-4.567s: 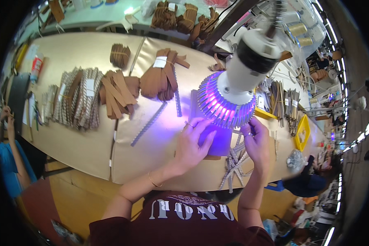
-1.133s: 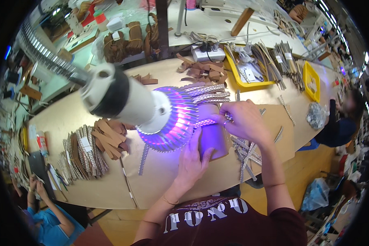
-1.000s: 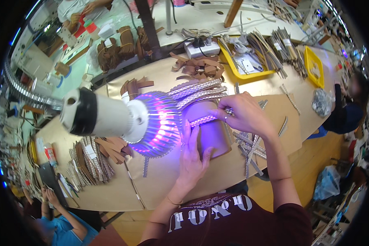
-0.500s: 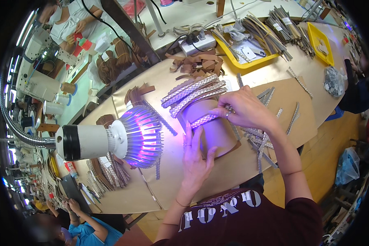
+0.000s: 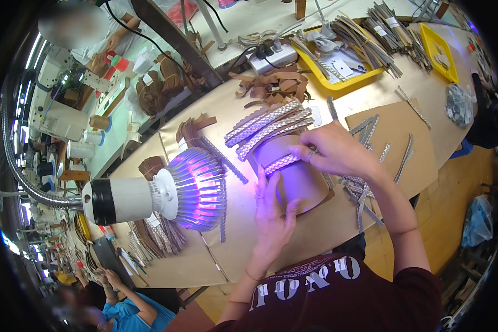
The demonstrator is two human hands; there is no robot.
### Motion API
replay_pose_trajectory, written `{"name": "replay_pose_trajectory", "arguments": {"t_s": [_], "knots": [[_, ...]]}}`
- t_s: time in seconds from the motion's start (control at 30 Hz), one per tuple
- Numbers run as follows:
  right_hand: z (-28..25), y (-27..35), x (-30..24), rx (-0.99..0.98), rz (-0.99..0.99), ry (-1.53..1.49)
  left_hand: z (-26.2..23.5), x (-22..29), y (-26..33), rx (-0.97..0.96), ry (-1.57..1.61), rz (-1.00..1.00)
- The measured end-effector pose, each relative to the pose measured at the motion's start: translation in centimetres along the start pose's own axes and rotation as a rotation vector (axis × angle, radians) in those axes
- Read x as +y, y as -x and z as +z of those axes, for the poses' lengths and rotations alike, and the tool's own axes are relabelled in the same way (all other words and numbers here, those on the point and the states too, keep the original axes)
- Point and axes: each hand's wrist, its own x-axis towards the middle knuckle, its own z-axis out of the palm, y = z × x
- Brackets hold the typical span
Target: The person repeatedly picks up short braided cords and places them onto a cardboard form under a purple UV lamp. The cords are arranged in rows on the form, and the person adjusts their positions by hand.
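A brown leather-like piece (image 5: 301,180) lies on the cardboard-covered bench under violet light. My left hand (image 5: 271,218) rests flat on its near left edge, fingers apart, pressing it down. My right hand (image 5: 337,152) pinches the end of a braided silver strip (image 5: 282,162) that lies across the piece. Several more braided silver strips (image 5: 268,124) lie side by side just beyond it.
A lamp (image 5: 166,191) on a flexible metal arm glows violet at the left, close to my left hand. Loose strips (image 5: 365,182) lie right of the piece. Yellow trays (image 5: 337,61) and brown strap piles (image 5: 271,88) are farther back. A person in blue (image 5: 122,299) sits at lower left.
The view has swung so the lamp now sits farther left and lower. My hands stay on the brown piece, the right one still holding the silver strip.
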Motion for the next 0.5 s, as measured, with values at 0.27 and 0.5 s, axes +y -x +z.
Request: {"name": "replay_pose_trajectory", "arguments": {"t_s": [0.27, 0.5], "knots": [[2.1, -0.3, -2.6, 0.055, -0.01, 0.098, -2.1, -0.6, 1.2, -0.006, -0.039, -0.015], [1.1, -0.5, -4.5, 0.019, 0.057, 0.148, 0.7, -0.8, 1.0, 0.087, 0.182, -0.068]]}}
